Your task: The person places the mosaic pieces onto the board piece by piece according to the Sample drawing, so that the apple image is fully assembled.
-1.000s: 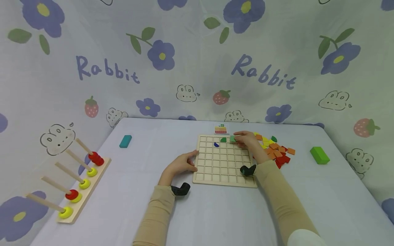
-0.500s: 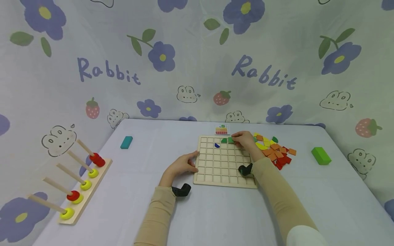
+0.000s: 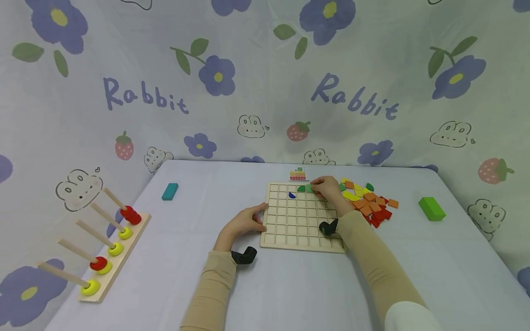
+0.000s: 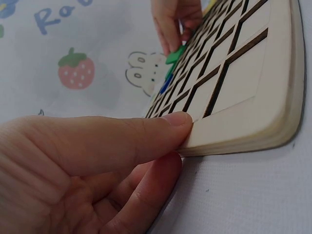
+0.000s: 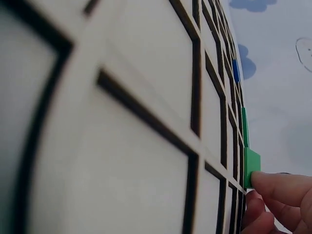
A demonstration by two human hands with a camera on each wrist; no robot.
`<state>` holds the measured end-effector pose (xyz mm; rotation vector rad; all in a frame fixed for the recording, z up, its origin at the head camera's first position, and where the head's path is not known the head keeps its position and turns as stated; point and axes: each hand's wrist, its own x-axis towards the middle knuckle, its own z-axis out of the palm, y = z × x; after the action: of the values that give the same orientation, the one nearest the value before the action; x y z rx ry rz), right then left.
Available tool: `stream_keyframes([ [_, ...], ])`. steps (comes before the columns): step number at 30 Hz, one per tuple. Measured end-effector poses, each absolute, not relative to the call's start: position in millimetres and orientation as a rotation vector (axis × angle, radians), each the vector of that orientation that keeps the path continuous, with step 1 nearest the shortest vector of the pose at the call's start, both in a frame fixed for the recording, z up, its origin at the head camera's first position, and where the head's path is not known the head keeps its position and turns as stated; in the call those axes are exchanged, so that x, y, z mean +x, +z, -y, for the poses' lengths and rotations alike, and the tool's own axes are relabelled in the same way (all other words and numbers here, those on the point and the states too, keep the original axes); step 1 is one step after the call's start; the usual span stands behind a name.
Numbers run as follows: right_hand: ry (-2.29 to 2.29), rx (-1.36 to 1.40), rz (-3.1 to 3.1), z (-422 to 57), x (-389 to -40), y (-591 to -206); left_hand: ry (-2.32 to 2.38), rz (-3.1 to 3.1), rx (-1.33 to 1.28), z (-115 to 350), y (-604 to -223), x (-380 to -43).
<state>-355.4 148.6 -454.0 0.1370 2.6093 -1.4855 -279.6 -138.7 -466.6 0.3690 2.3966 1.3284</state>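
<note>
A pale wooden grid board point(image 3: 285, 225) lies mid-table. My left hand point(image 3: 244, 219) grips its left edge, and in the left wrist view the thumb point(image 4: 161, 130) is on top with a finger under the rim. At the far side of the board, my right hand point(image 3: 326, 187) pinches a green square tile point(image 5: 249, 163) over the top row of cells. Just left of that tile sits a rounded green piece point(image 3: 301, 188). A small blue half-round piece point(image 3: 292, 195) lies one row nearer. Part of the board's right side is hidden under my right forearm.
Behind the board lies a small pattern card point(image 3: 298, 174). Right of it spreads a pile of red, orange and yellow tiles point(image 3: 368, 205). A bead abacus point(image 3: 118, 262) stands at the left, a teal block point(image 3: 170, 191) behind it. A green block point(image 3: 432, 209) lies far right.
My right hand has moved slightly left along the top row with the green tile, bringing it beside the rounded green piece. My left hand stays at the board's edge.
</note>
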Motion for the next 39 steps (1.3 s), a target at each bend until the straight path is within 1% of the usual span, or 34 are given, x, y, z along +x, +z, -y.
stream_keyframes([
  [4, -1.424, 0.086, -2.667, -150, -353, -455, 1.34, -2.384, 0.366, 138, -467, -280],
  [15, -1.432, 0.072, -2.654, -152, -349, -455, 1.331, -2.379, 0.368, 136, -469, -280],
  [20, -1.44, 0.077, -2.675, -163, -344, -450, 1.311, -2.388, 0.364, 135, -468, -278],
  [27, -1.378, 0.124, -2.762, -192, -339, -440, 1.319, -2.399, 0.361, 136, -469, -278],
  [31, -1.411, 0.199, -2.758, -214, -337, -437, 1.32, -2.386, 0.356, 138, -469, -278],
  [39, -1.513, 0.546, -2.774, -266, -332, -434, 1.343, -2.369, 0.362, 140, -468, -281],
])
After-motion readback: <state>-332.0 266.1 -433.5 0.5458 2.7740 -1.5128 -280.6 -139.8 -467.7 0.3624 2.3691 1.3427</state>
